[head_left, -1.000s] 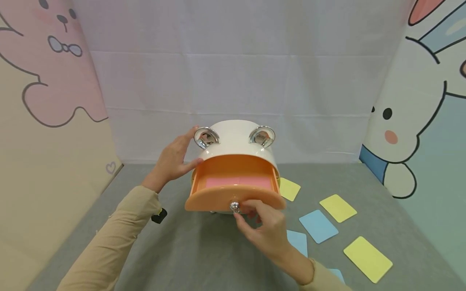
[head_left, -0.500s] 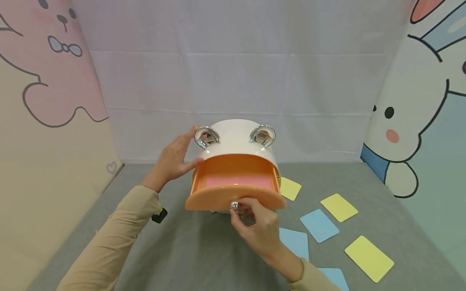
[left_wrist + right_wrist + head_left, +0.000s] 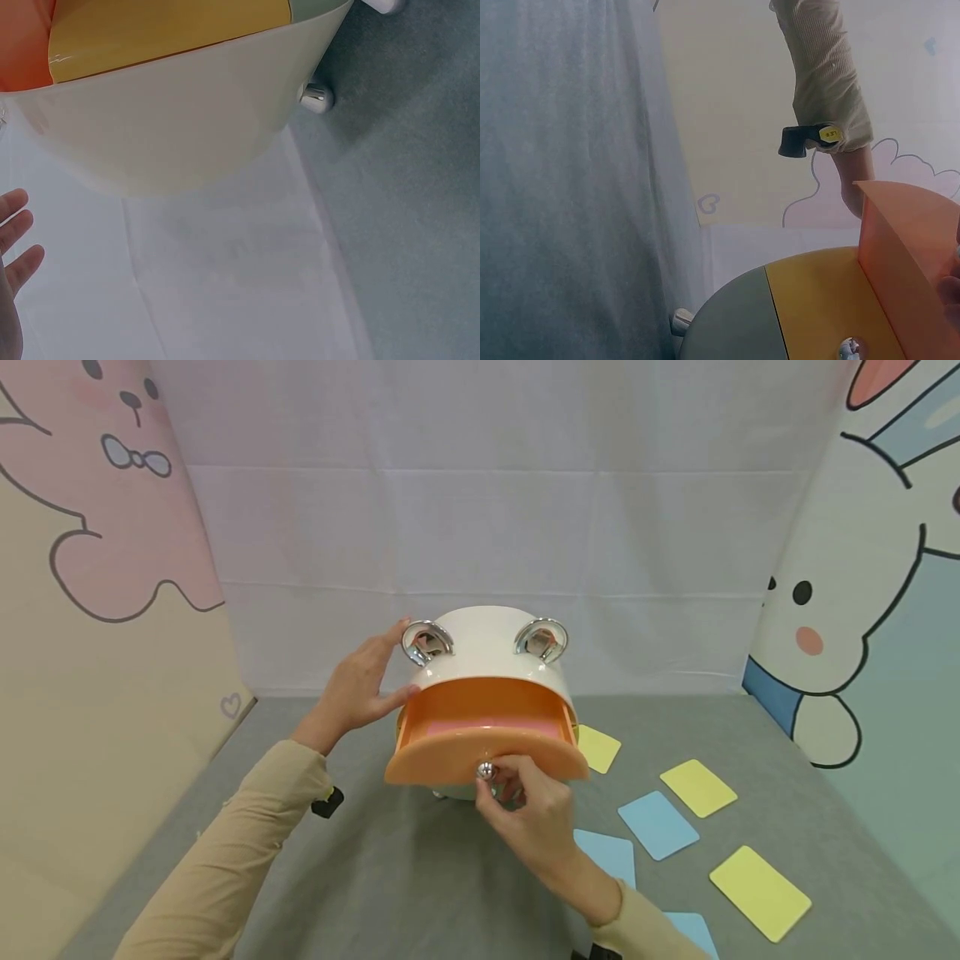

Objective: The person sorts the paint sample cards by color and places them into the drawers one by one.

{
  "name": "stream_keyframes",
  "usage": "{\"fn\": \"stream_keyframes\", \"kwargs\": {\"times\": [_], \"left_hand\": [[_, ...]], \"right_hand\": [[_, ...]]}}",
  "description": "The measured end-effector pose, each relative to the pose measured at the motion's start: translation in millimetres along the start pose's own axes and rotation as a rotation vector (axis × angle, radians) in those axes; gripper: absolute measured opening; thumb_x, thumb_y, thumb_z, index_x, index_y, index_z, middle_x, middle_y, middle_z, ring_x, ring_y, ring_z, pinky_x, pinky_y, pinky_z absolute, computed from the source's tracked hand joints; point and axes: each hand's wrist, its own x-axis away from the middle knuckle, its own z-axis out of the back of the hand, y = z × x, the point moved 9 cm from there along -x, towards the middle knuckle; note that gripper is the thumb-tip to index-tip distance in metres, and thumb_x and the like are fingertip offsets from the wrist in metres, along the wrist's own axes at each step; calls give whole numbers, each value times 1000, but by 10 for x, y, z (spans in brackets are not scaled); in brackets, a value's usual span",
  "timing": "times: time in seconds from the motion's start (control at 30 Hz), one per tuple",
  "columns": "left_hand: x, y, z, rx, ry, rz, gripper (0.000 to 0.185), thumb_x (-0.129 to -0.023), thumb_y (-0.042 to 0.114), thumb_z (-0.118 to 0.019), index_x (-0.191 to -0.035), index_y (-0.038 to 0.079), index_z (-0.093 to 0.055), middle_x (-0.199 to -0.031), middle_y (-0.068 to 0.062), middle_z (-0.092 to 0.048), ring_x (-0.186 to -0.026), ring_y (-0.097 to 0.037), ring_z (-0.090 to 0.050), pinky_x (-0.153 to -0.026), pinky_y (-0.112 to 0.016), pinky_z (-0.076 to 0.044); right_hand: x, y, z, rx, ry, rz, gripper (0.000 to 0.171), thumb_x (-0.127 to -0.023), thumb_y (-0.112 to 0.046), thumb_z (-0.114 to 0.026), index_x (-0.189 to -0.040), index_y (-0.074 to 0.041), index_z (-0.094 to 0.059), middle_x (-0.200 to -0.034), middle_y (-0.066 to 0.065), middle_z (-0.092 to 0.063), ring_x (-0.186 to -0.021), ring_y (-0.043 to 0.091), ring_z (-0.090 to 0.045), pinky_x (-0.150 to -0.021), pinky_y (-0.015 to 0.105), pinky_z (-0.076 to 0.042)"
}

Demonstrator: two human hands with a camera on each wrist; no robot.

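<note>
A white rounded box with two silver ear-like rings stands on the grey cloth, its orange drawer pulled out. Pink cards lie inside the drawer. My right hand pinches the round silver knob on the drawer front between thumb and fingers. The left hand rests against the box's left side, thumb at the upper edge of the drawer opening and fingers stretched up beside the left ring. In the left wrist view, its fingertips look extended.
Yellow cards and blue cards lie scattered on the cloth to the right. One yellow card sits close to the box's right side. A white curtain hangs behind, with cartoon-printed panels at both sides.
The right hand first shifted slightly left at the knob. Since then, the drawer has slid a little inward, and less of the pink cards shows. The left hand stays in place.
</note>
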Motion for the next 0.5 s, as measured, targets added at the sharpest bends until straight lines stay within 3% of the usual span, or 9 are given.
{"fn": "stream_keyframes", "kwargs": {"times": [0.5], "left_hand": [[2, -17, -1, -8, -29, 31, 87, -82, 71, -29, -145, 11, -22, -131, -14, -47, -104, -31, -49, -80, -49, -45]], "right_hand": [[-40, 188, -145, 40, -59, -53, 18, -83, -20, -62, -88, -4, -58, -69, 2, -60, -47, 8, -52, -44, 18, -44]]}}
